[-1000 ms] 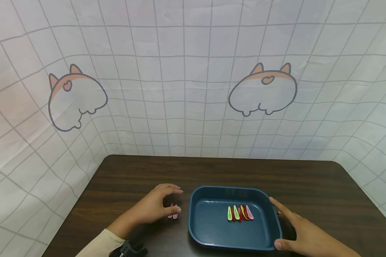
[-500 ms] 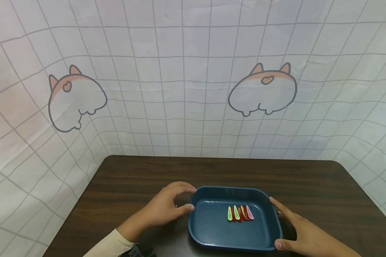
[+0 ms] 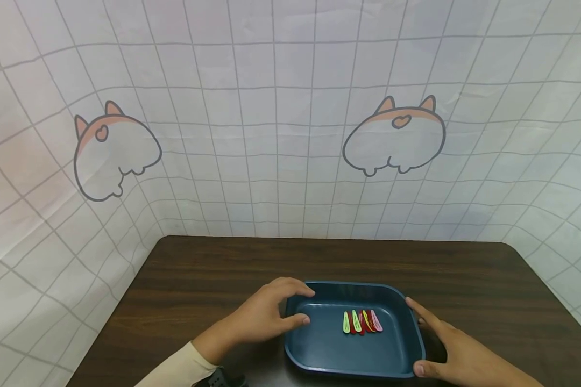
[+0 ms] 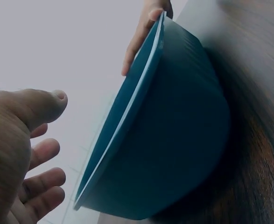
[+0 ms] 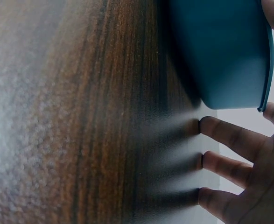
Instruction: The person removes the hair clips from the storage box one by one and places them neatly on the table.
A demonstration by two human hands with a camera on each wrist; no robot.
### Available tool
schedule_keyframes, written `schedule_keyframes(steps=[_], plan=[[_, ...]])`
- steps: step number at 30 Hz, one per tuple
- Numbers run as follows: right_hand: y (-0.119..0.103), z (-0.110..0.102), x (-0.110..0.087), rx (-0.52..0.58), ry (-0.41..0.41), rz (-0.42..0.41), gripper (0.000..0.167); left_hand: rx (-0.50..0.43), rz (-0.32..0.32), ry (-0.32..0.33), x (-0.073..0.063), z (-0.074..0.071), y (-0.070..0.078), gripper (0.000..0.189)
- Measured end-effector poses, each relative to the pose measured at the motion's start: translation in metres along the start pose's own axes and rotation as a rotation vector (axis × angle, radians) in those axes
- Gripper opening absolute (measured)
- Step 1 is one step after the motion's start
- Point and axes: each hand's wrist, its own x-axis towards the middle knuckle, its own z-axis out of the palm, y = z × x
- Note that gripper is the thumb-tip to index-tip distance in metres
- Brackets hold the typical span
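Observation:
Inside a blue tray [image 3: 319, 352], several snap hair clips [image 3: 362, 321] in yellow-green, red, yellow and pink lie side by side in a row, right of the middle. My left hand [image 3: 263, 314] hovers over the tray's left rim, thumb and fingers apart. No clip shows between them in the left wrist view, where the hand [image 4: 15, 154] is beside the tray wall [image 4: 169, 116]. At the tray's right side, my right hand [image 3: 457, 344] touches the rim with spread thumb and forefinger. Its other fingers [image 5: 228, 168] reach down to the tabletop.
The dark wood table [image 3: 222, 258] stretches behind the tray to a white grid-patterned curtain [image 3: 252, 134] with cartoon animal prints. A black wristband [image 3: 218, 379] and cream sleeve [image 3: 179, 367] are on my left arm.
My left hand has moved right, from two pink hair clips on the table to above the tray's left rim. Those two clips are out of sight. The right hand and tray stay put.

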Motion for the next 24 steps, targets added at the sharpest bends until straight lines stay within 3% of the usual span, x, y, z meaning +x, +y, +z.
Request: schedule_keyframes(steps=[24], plan=[[0.001,0.002,-0.001,-0.003,0.009,-0.014,0.103,0.114,-0.028,-0.135,0.026,0.028,0.001,0.052]])
